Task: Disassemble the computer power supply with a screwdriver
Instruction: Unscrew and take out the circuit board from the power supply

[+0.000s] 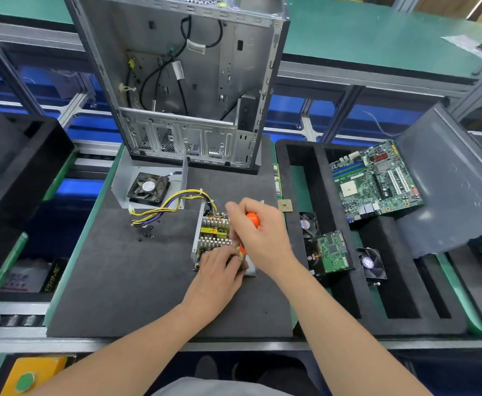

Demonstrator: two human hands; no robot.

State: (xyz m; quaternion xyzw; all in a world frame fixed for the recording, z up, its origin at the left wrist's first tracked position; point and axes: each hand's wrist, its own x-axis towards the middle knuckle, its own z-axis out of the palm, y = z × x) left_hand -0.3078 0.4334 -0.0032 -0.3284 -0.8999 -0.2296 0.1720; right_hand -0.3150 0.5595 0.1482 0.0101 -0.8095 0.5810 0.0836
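**Both hands on an inner screw**

Power supply [212, 238] open-topped in the middle of the counter [120, 281], heat sinks and wires bared. Held down at the near end by the left hand [218, 268], fingers curled over it. Worked from above with the screwdriver [252, 220], orange handle gripped in the right hand [264, 240]. Probably loosening an inner screw; next, calls for lifting it out beside the loose screws [147, 233], left.

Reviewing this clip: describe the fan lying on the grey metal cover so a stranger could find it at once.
Start at the open computer case standing at the back of the dark mat. Just in front of its left corner lies a grey metal cover, with the black fan on it. The other two fans sit in the foam tray on the right.
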